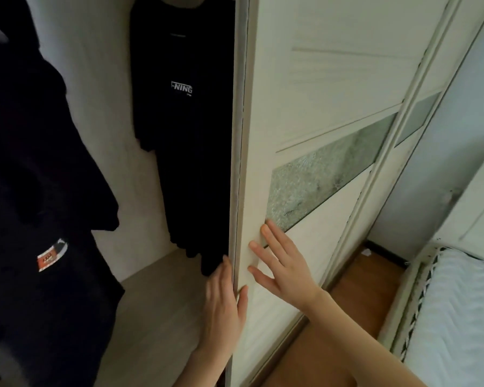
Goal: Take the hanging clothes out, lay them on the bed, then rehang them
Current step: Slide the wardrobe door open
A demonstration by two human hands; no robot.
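A black T-shirt (179, 121) with white lettering hangs inside the open wardrobe, next to the edge of the sliding door (305, 93). More dark clothes (34, 177), one with an orange-and-white label, hang at the left and fill that side. My left hand (224, 305) lies along the door's edge with straight fingers, thumb on the door's front. My right hand (280, 263) presses flat on the door's face with fingers spread. The bed (453, 317) with a white cover shows at the lower right.
The wardrobe's pale floor panel (157, 303) lies below the hanging clothes. A second sliding door (419, 113) with a frosted strip stands further right. Brown wooden flooring (355, 297) runs between the wardrobe and the bed's braided rim (419, 289).
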